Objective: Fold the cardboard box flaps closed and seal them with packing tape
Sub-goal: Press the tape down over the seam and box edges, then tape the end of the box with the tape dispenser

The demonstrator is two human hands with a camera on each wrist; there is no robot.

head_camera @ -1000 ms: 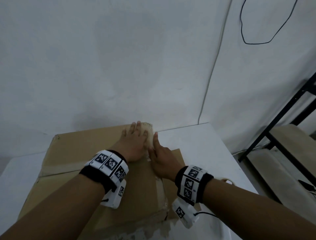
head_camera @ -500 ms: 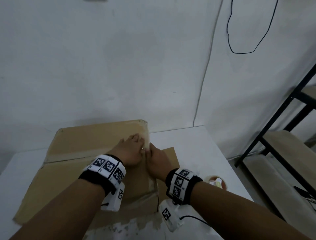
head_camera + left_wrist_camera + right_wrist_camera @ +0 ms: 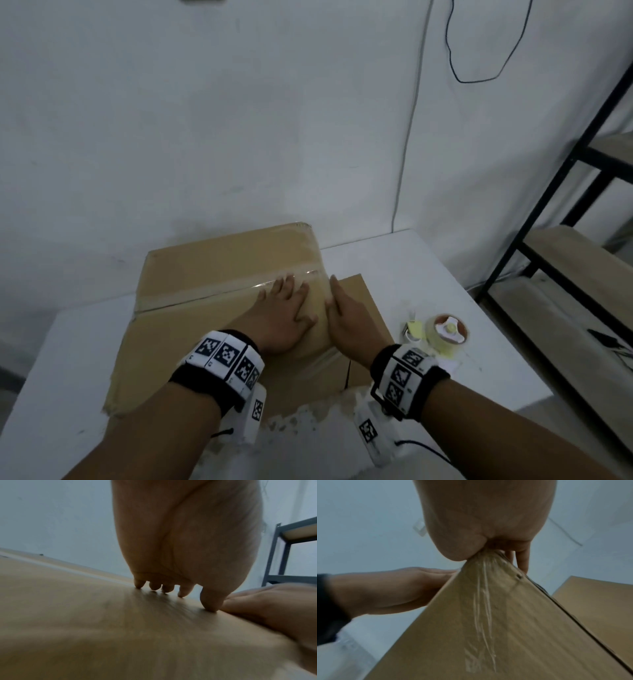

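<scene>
Left hand point(image 3: 286, 320) fingers point(image 3: 155, 586) lie spread flat on the box point(image 3: 219, 274); right hand point(image 3: 349, 320) fingers straddle its edge. Uneven pressure could crease the tape point(image 3: 483, 601) under them.

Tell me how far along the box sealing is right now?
Done: the box flaps lie closed, and clear tape runs along the top seam. In hand: the left hand presses flat on the top near the right edge, while the right hand smooths wrinkled tape over that edge and down the side. Left: finishing that press-down. The tape roll sits aside on the table; the other edges can't be judged.
</scene>
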